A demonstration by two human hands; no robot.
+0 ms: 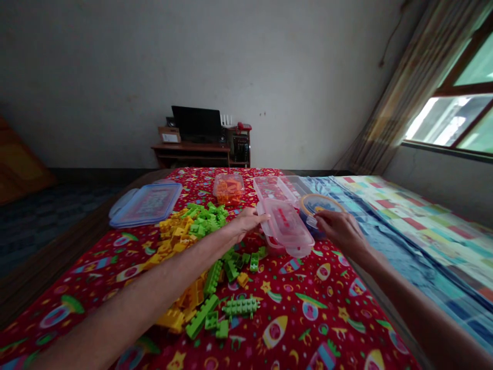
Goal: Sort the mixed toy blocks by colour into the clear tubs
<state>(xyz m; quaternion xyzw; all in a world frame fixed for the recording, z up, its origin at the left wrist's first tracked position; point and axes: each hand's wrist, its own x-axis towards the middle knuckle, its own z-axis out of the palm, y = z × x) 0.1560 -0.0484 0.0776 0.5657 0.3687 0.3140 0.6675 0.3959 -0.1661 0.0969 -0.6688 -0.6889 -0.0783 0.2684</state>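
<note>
My left hand (249, 222) grips the left edge of a translucent pinkish plastic lid (288, 226), thumb on top. The lid is tilted, over a container mostly hidden beneath it. My right hand (341, 228) is closed at the front of a round clear container (308, 208) with an orange-rimmed lid and blue pieces inside. Its fingertips are at a clear clip on the rim; the exact grip is partly hidden. Yellow building blocks (177, 241) and green building blocks (210, 221) lie in a heap left of the lid, partly behind my left forearm.
A clear box of orange blocks (229, 190) stands behind the heap. An open divided clear container (271, 189) sits behind the pinkish lid. Blue-rimmed lids (148, 204) are stacked at left. The red patterned cloth (292, 318) borders a checked bed cover (435, 231) on the right.
</note>
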